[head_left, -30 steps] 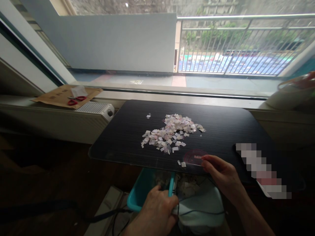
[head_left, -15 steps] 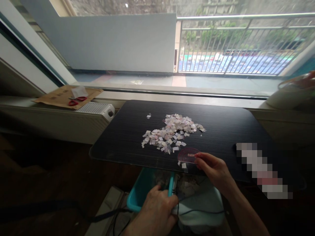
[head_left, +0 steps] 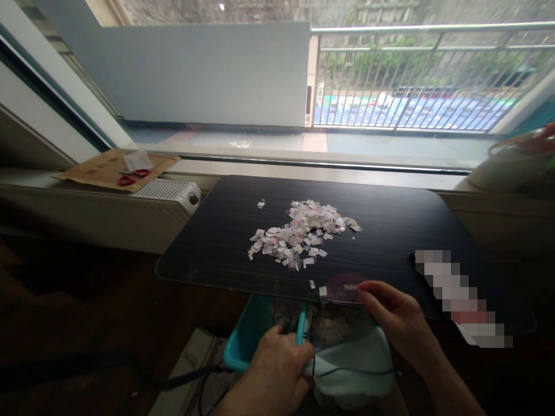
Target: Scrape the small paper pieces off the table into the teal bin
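Observation:
A pink see-through protractor (head_left: 342,287) lies low over the front edge of the black table, its right end pinched in my right hand (head_left: 392,312). Two small paper scraps (head_left: 323,293) are just left of it. Farther back on the tabletop spreads a loose pile of small cut paper pieces (head_left: 303,228), pale white and pinkish. Below the table edge, my left hand (head_left: 281,364) is closed round the rim of a teal plastic bin (head_left: 236,352), where it meets a pale bin (head_left: 351,375). Paper bits show inside both bins; the left fingertips are partly hidden.
The black table (head_left: 390,225) stands against a window ledge. At left, red-handled scissors (head_left: 134,176) rest on a brown paper envelope (head_left: 99,170) beside a white radiator (head_left: 169,193). A blurred-out long object (head_left: 459,294) lies on the table's right side. A dark cord crosses the pale bin.
My right hand has drawn the protractor toward the table's front edge and slightly right, away from the pile. My left hand stays on the bin rim.

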Available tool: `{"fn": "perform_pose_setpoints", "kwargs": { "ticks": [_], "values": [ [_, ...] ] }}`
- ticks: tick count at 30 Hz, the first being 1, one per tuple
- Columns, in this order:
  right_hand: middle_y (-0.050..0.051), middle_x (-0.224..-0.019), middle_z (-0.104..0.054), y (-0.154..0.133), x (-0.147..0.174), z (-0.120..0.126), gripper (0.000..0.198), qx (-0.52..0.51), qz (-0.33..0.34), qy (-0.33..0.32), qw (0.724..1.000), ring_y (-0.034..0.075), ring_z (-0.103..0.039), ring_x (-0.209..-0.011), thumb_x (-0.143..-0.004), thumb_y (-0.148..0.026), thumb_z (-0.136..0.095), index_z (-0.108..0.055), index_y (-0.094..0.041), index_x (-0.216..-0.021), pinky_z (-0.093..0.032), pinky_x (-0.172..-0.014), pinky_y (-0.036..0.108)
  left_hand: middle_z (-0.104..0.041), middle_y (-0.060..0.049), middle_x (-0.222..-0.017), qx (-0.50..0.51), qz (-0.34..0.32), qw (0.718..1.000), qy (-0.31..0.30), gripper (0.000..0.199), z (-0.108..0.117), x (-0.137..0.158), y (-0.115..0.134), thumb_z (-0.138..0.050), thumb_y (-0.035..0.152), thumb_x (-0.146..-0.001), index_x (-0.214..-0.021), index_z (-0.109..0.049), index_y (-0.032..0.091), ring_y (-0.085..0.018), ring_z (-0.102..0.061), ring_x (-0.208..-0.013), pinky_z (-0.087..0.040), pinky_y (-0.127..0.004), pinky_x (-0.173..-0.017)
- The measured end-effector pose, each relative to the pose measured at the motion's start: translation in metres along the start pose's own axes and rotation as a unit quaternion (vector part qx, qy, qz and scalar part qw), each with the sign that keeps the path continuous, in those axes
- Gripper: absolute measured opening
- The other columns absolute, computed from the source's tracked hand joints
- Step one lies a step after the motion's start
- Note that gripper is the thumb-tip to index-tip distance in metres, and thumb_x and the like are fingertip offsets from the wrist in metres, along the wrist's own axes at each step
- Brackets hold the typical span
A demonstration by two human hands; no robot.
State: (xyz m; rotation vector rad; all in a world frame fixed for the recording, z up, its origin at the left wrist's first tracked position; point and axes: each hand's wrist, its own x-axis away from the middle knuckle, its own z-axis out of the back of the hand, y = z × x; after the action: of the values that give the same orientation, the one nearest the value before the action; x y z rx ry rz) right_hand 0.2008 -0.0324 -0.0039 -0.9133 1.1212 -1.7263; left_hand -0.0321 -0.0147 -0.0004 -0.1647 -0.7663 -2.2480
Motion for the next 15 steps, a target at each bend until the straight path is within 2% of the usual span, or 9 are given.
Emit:
{"fn": "perform_pose_setpoints", "kwargs": {
  "ticks": [8, 11, 15],
  "values": [
    [0.005, -0.082, -0.073, -0.007, -0.008, -0.032, 0.023, -0.001, 0.043, -0.034, 0.998, 0.02, -0.068, -0.075, -0.078, -0.038, -0.063, -0.071, -0.017, -0.087, -0.053, -0.068, 0.026, -0.066, -0.002, -0.078, -0.013, 0.009, 1.0, 0.012, 0.007, -0.002, 0.003, -0.001, -0.058, 0.016, -0.071, -0.076, -0.06, 0.02, -0.021, -0.061, -0.079, -0.037, -0.034, -0.088],
    [0.006, -0.085, -0.073, -0.006, -0.008, -0.029, 0.025, -0.01, 0.046, -0.011, 0.999, 0.02, -0.068, -0.076, -0.078, -0.039, -0.063, -0.07, -0.017, -0.089, -0.053, -0.068, 0.026, -0.066, -0.002, -0.079, -0.008, 0.015, 1.0, 0.01, 0.008, -0.003, 0.005, -0.002, -0.059, 0.016, -0.071, -0.077, -0.06, 0.02, -0.021, -0.061, -0.079, -0.036, -0.035, -0.089],
    [0.006, -0.08, -0.073, -0.001, -0.002, -0.01, 0.025, 0.028, 0.038, 0.022, 0.999, 0.02, -0.069, -0.074, -0.076, -0.04, -0.063, -0.07, -0.018, -0.086, -0.053, -0.068, 0.026, -0.065, -0.001, -0.077, 0.0, 0.009, 1.0, 0.022, 0.008, -0.006, 0.005, -0.005, -0.058, 0.014, -0.07, -0.074, -0.058, 0.02, -0.02, -0.061, -0.077, -0.036, -0.034, -0.089]
  ]
}}
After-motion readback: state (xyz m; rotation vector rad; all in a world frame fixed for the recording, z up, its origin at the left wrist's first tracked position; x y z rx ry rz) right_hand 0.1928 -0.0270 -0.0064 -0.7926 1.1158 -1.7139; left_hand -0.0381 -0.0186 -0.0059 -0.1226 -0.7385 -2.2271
